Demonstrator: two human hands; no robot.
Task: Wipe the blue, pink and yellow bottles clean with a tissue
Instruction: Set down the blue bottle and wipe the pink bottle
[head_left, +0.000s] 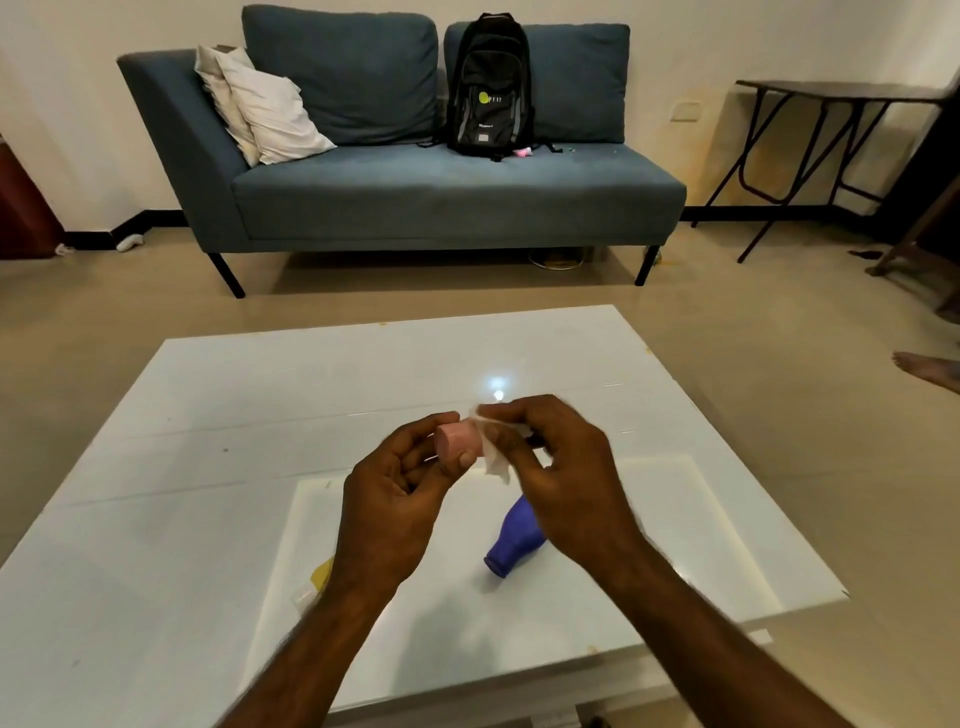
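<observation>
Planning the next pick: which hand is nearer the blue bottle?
Right. The right hand, pinching the tissue, is above the far end of the blue bottle; the left hand, gripping the pink bottle, is off to its left.

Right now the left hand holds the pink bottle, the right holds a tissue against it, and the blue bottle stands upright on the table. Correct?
No. The head view shows the blue bottle lying on its side on the table. Otherwise right: left hand holds the pink bottle, right hand holds the tissue against it.
</observation>
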